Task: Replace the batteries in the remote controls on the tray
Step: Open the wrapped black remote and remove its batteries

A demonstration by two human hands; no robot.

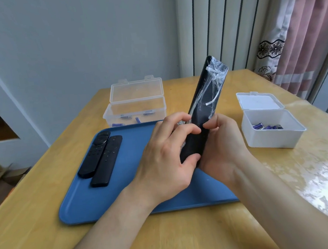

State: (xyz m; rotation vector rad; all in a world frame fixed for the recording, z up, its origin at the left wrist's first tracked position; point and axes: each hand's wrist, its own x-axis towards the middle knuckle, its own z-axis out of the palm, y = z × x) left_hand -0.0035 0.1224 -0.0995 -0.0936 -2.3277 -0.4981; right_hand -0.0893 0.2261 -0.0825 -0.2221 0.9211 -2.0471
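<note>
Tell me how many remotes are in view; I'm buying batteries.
3. The rounded remote and the slim remote lie side by side on the blue tray; the wrapped remote is held tilted above it by the left hand and right hand.

Nothing legible: button marks on the remote controls (92,159) lying on the tray (126,202) and the purple labels on the batteries (267,127) are too small to read.

Left of my fingers (185,131) two remotes (107,160) crowd the tray (125,198); nearer me the tray is bare. Right stands a white box (268,137), ahead a clear box (134,109), with bare table (176,92) between them. The wrapped remote (206,101) blocks straight up.
</note>
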